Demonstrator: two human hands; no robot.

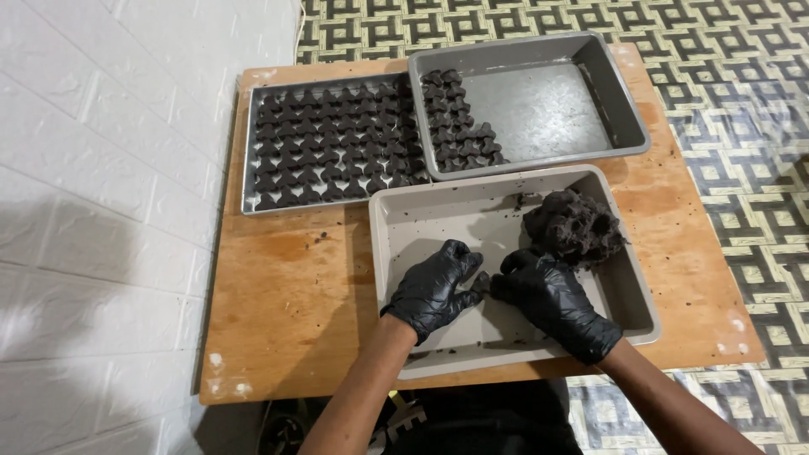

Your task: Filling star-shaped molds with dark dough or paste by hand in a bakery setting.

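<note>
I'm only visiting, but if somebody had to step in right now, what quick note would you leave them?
Left hand and right hand, both in black gloves, meet fingertip to fingertip inside the beige tray, seemingly pinching a small dark bit; too small to be sure.
Dark dough lump sits in that tray's far right corner.
Done: the flat metal tray is full of shaped pieces; the deep grey pan is filled along its left side.
Left: the rest of that pan and most of the lump.

You are seeing through one head camera, looking steeply down from above the near edge of the wooden table (286,303). It is facing away from your body toward twelve o'clock, sitting close, taking in the whole tabletop, white wall (109,168) at nine o'clock, patterned floor (742,126) at three.
</note>
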